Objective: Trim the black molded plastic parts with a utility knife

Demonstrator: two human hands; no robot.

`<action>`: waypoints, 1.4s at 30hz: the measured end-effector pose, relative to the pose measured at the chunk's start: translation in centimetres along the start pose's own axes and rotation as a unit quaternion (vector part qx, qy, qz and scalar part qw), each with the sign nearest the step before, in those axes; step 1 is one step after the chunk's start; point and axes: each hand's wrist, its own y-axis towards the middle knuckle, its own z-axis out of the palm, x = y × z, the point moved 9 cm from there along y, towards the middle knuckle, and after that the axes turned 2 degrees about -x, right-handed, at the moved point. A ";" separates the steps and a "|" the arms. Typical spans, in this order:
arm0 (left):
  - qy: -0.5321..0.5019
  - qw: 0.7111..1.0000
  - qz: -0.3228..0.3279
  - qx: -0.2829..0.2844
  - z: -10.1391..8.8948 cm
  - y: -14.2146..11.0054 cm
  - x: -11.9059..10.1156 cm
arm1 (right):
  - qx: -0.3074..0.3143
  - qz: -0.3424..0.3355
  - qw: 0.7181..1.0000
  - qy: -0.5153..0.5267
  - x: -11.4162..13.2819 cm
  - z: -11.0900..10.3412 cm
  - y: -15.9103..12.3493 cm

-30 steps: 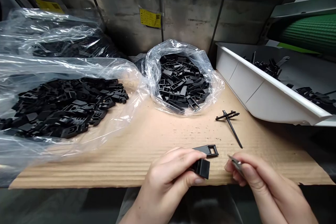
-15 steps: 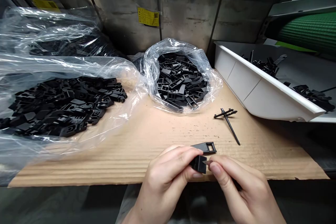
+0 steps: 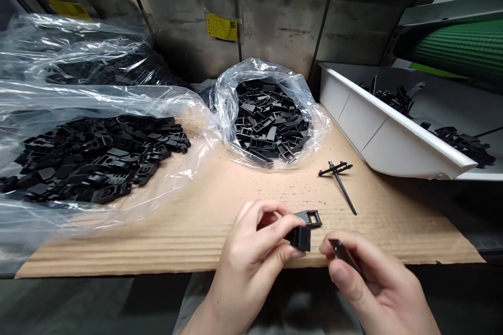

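Pinching a black block, left hand at six o'clock, right hand at five o'clock grasped a thin blade.

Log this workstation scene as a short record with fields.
left hand: left hand pinching a black block-like part
right hand: right hand holding a small dark blade-like tool
on cardboard: black piece with square opening; black cross-shaped part
left: plastic sheet under loose black parts
centre: clear bag of black parts
right: white bin
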 end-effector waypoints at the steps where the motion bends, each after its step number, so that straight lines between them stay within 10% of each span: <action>1: -0.010 1.000 0.001 0.012 0.1 -0.1 0.0 | -0.002 0.032 0.999 0.006 -0.4 0.1 0.3; 6: -0.114 0.987 -0.037 0.106 1.0 -0.4 0.2 | -0.046 0.091 0.995 -0.015 -1.7 -1.2 1.9; 14: -0.204 0.961 -0.185 0.019 1.0 -1.0 2.7 | -0.021 -0.182 0.967 -0.175 1.0 -1.0 -0.7; 19: -0.114 0.983 -0.140 0.021 0.6 -0.5 2.1 | -0.045 -0.284 0.927 -0.241 2.9 -0.6 -1.8; 42: -0.131 0.990 -0.044 0.007 0.0 -0.4 0.5 | 0.028 -0.213 0.965 -0.151 2.1 0.2 -0.4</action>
